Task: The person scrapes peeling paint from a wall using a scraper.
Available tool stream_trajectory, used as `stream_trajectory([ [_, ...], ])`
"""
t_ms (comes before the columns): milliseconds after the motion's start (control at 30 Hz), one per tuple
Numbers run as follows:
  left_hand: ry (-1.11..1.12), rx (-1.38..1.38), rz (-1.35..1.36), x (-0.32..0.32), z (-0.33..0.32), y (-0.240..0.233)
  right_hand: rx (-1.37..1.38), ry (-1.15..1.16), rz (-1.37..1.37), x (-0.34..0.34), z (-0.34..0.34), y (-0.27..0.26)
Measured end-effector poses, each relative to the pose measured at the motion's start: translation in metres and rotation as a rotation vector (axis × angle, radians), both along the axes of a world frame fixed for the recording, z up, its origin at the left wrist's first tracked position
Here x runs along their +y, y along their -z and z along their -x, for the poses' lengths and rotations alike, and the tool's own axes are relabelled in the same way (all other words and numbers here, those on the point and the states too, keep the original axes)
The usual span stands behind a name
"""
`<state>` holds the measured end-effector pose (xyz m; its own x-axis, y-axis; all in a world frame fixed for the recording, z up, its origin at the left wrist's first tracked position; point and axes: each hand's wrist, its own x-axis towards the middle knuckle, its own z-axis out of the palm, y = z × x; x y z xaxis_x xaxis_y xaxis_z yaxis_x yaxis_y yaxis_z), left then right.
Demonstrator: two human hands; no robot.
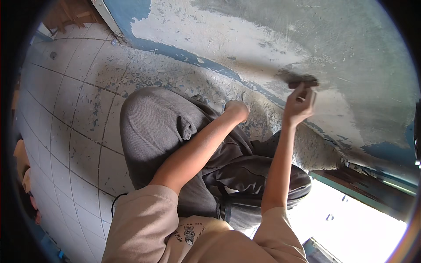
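My right hand (pixel 300 103) grips a dark, blurred block-shaped tool, perhaps a brush (pixel 303 81), against the wall (pixel 345 65). Motion blur hides its working face. Around the tool the wall is bare grey and whitish plaster, with ragged patches of blue paint (pixel 197 60) along its lower part. My left hand (pixel 237 110) is curled into a fist in front of my bent knee, close to the foot of the wall. Its fingers are turned away, and nothing shows in it. Paint flakes (pixel 144 74) lie scattered along the floor beside the wall.
I sit on a white tiled floor (pixel 62 111), legs (pixel 158 125) folded close to the wall. At the lower right is a bright doorway (pixel 348 213) with a worn wooden sill (pixel 361 187). Cardboard pieces (pixel 22 157) lie at the far left. A door-frame edge (pixel 110 19) stands at the upper left.
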<state>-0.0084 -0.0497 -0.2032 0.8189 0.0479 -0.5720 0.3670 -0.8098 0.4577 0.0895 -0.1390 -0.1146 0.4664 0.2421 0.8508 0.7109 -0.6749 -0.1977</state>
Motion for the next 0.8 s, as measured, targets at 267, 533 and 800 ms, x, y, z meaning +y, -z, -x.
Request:
stream_trajectory([
  [267,-0.005,0.036,0.017,0.006,0.004,-0.004,-0.094,-0.024,-0.023,0.001,-0.006,-0.070],
  [533,0.021,-0.034,-0.011,0.000,0.003,-0.004,-0.025,-0.034,-0.033,0.001,-0.007,0.001],
  [800,0.005,0.063,-0.023,0.003,0.004,0.000,0.002,0.118,0.026,-0.006,-0.010,-0.045],
])
